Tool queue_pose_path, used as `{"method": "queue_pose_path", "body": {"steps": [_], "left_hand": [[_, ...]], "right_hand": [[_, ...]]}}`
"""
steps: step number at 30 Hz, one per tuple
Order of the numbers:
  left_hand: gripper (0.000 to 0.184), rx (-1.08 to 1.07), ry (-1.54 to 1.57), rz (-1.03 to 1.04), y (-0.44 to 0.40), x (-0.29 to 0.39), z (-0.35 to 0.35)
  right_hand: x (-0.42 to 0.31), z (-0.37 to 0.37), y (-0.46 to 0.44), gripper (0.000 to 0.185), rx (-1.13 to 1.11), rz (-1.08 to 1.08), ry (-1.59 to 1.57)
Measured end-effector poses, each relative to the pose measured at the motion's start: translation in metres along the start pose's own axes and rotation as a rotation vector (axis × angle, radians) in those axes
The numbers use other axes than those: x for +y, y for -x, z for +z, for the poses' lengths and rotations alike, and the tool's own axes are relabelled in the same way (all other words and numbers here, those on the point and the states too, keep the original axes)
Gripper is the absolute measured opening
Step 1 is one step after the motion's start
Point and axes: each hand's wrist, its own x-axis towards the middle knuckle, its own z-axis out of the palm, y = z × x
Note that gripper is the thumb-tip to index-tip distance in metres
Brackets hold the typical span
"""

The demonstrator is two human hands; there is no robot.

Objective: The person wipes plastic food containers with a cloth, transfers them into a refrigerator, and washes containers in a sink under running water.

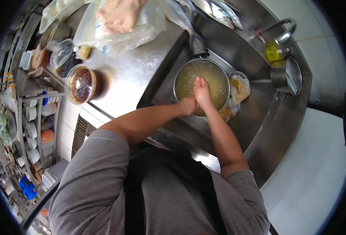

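My two hands meet above a round metal pot [175, 84] of cloudy, yellowish liquid standing in the sink. My left hand [188, 105] is closed and pressed against the heel of my right hand; its fingertips are hidden, and I cannot make out anything in it. My right hand [202, 93] points forward with its fingers stretched out and close together. Beside the pot on the right lies a crumpled plastic bag [241, 88] with something yellow-brown in it.
Several whole fish [216, 13] lie at the sink's back edge. A faucet [287, 33], a yellow liquid bottle [274, 53] and a metal container [292, 76] stand at right. On the left counter are a tub of dark sauce [83, 84] and plastic-wrapped pinkish meat [120, 15].
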Motion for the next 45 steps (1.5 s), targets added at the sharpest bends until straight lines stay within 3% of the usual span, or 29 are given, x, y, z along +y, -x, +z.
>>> {"method": "queue_pose_path", "body": {"steps": [1, 2, 3, 5, 7, 9, 10, 11, 13, 14, 16, 17, 18, 20, 21, 22, 24, 25, 27, 29, 31, 33, 34, 36, 39, 42, 45], "left_hand": [[0.03, 0.021, 0.003, -0.015, -0.001, -0.002, 0.009], [0.029, 0.062, 0.015, -0.016, -0.005, -0.012, 0.023], [0.029, 0.102, 0.025, -0.015, -0.007, -0.02, 0.033], [0.03, 0.101, 0.064, -0.092, -0.004, -0.023, 0.045], [0.031, 0.099, 0.106, -0.16, 0.005, -0.016, 0.034], [0.031, -0.065, 0.078, -0.18, 0.022, 0.004, 0.003], [0.028, 0.007, 0.049, 0.012, 0.027, 0.0, -0.003], [0.028, 0.028, 0.051, 0.01, 0.034, 0.002, -0.022], [0.028, -0.743, 0.676, -0.247, 0.058, 0.021, -0.08], [0.028, -0.732, 0.68, -0.245, 0.071, 0.033, -0.097], [0.027, -1.08, 0.642, -0.132, 0.094, 0.05, -0.12], [0.027, -1.069, 0.644, -0.125, 0.1, 0.051, -0.12], [0.026, -1.112, 0.692, -0.102, 0.104, 0.055, -0.119], [0.035, -1.232, 0.819, -0.099, 0.102, 0.057, -0.119], [0.035, -1.221, 0.823, -0.08, 0.106, 0.056, -0.114], [0.036, -1.059, 0.92, 0.068, 0.113, 0.057, -0.104], [0.032, -0.771, 1.13, 0.201, 0.14, 0.063, -0.108], [0.032, -0.764, 1.133, 0.212, 0.14, 0.06, -0.109], [0.028, -0.654, 0.761, 0.177, 0.136, 0.053, -0.107], [0.029, -0.573, 0.692, 0.18, 0.126, 0.049, -0.096], [0.029, -0.493, 0.621, 0.185, 0.113, 0.045, -0.083], [0.032, -0.29, 0.368, 0.349, 0.101, 0.041, -0.071], [0.032, -0.284, 0.37, 0.357, 0.096, 0.04, -0.065], [0.034, -0.043, 0.269, 0.463, 0.089, 0.041, -0.054], [0.035, -0.08, 0.138, 0.32, 0.077, 0.047, -0.046], [0.036, 0.014, 0.164, 0.266, 0.08, 0.052, -0.036], [0.037, -0.046, 0.121, 0.262, 0.085, 0.058, -0.036]], "right_hand": [[0.008, 0.004, -0.004, 0.038, 0.109, -0.089, 0.183], [0.007, 0.005, -0.004, 0.04, 0.067, 0.043, 0.218], [0.008, 0.01, -0.001, 0.04, 0.046, 0.026, 0.222], [0.023, 0.019, 0.001, 0.042, 0.265, -0.158, 0.3], [0.034, 0.02, 0.002, 0.038, 0.235, -0.144, 0.354], [0.006, 0.011, 0.024, 0.029, 0.111, 0.243, -0.256], [-0.01, 0.0, 0.042, 0.026, 0.026, 0.169, -0.426], [-0.028, -0.014, 0.062, 0.028, -0.063, 0.093, -0.596], [-0.07, -0.04, 0.106, 0.04, -0.298, -0.203, -0.692], [-0.086, -0.049, 0.127, 0.049, -0.386, -0.253, -0.544], [-0.112, -0.053, 0.159, 0.062, -0.488, -0.277, -0.372], [-0.122, -0.051, 0.168, 0.066, -0.503, -0.256, -0.347], [-0.129, -0.048, 0.169, 0.054, -0.421, -0.447, -0.122], [-0.129, -0.04, 0.165, 0.046, -0.405, -0.465, -0.149], [-0.132, -0.036, 0.163, 0.039, -0.388, -0.469, -0.189], [-0.139, -0.026, 0.167, 0.03, -0.31, -0.47, -0.193], [-0.158, -0.011, 0.178, 0.031, -0.221, -0.445, -0.152], [-0.164, -0.005, 0.181, 0.032, -0.122, -0.414, -0.126], [-0.157, 0.006, 0.174, 0.036, -0.072, -0.403, -0.124], [-0.154, 0.01, 0.164, 0.039, -0.01, -0.264, -0.355], [-0.147, 0.01, 0.154, 0.035, 0.014, -0.233, -0.356], [-0.138, 0.008, 0.146, 0.033, 0.038, -0.204, -0.357], [-0.131, 0.006, 0.141, 0.028, 0.073, -0.186, -0.383], [-0.118, 0.003, 0.132, 0.026, 0.108, -0.173, -0.402], [-0.1, -0.001, 0.119, 0.025, 0.232, -0.195, -0.459], [-0.09, -0.006, 0.118, 0.025, 0.298, -0.2, -0.51], [-0.085, -0.011, 0.123, 0.024, 0.335, -0.185, -0.517]]}}
